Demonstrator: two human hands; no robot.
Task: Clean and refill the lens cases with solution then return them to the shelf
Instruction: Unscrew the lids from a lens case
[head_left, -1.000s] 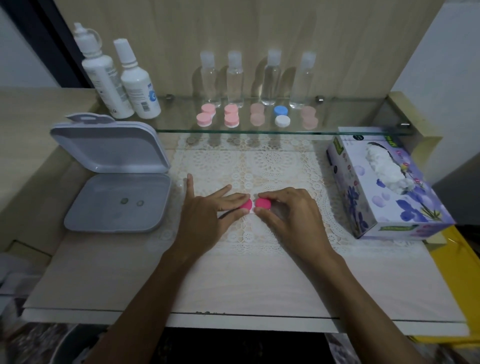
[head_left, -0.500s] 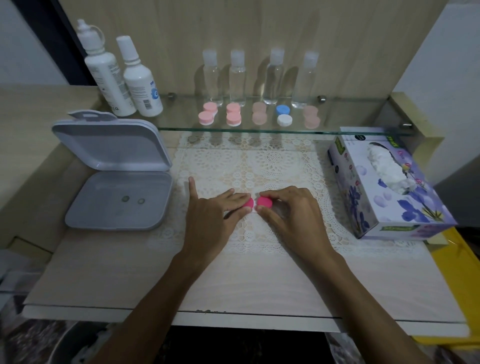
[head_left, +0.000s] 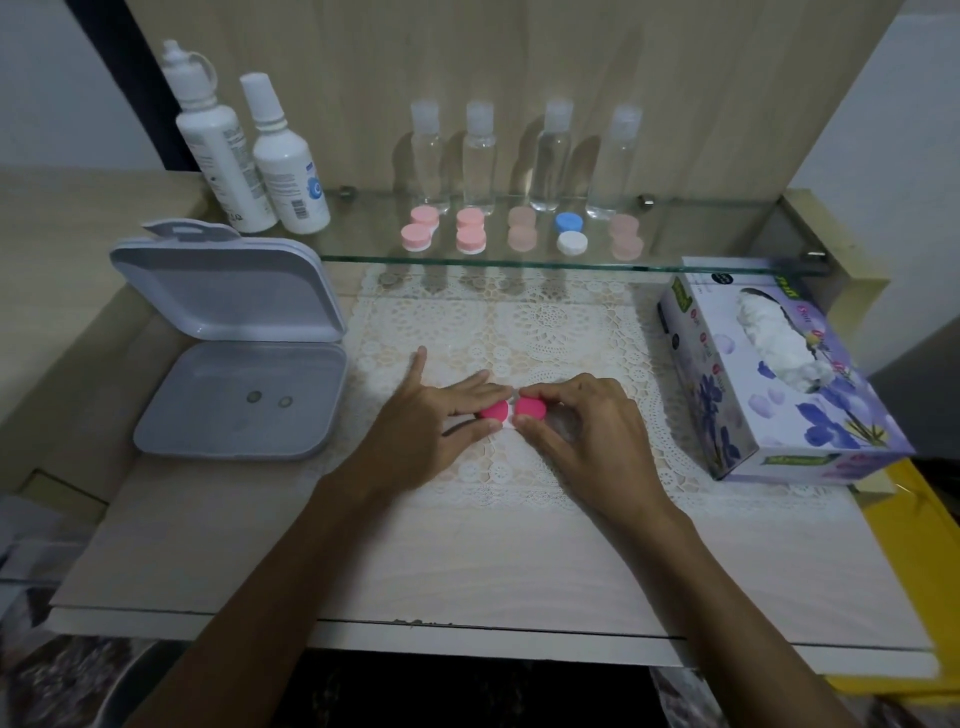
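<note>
Lens case: your bright pink lens case (head_left: 511, 410) sits on the lace mat (head_left: 545, 322), below the glass shelf (head_left: 727, 228).
Left hand: your left hand (head_left: 421, 426) pinches the left cap, steadying it.
Right hand: your right hand (head_left: 587, 431) curls round the right cap, likely to twist it.
Grey box: the grey box (head_left: 234, 395) lies open beside you, in reach.

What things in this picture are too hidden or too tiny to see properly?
Head view only:
- Bright pink round-capped lens case: its body is hidden under the fingers of the left hand and right hand.
- Two tiny dark rings in the open grey plastic box: too small to identify.
- White solution bottles' label text: blurred.
</note>
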